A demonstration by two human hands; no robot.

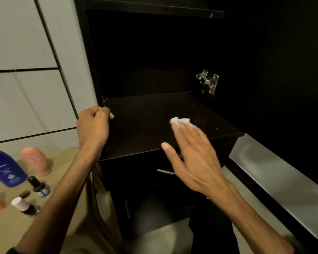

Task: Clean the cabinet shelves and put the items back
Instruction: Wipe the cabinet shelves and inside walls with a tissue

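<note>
Right now my right hand [193, 154] lies flat, fingers straight, pressing a small crumpled white tissue [180, 121] onto the dark wooden cabinet shelf [145, 121]. My left hand [93, 125] curls round the shelf's left front corner. Off to the left, on the tan bench [6, 228], stand a blue lotion bottle [5, 165], a pink rounded bottle [36, 161] and two small dark bottles, well apart from the shelf.

Shelf [154, 125] dark matt wood; hinge [207, 81] shiny metal; wipe [180, 121] white, paper-like.
</note>
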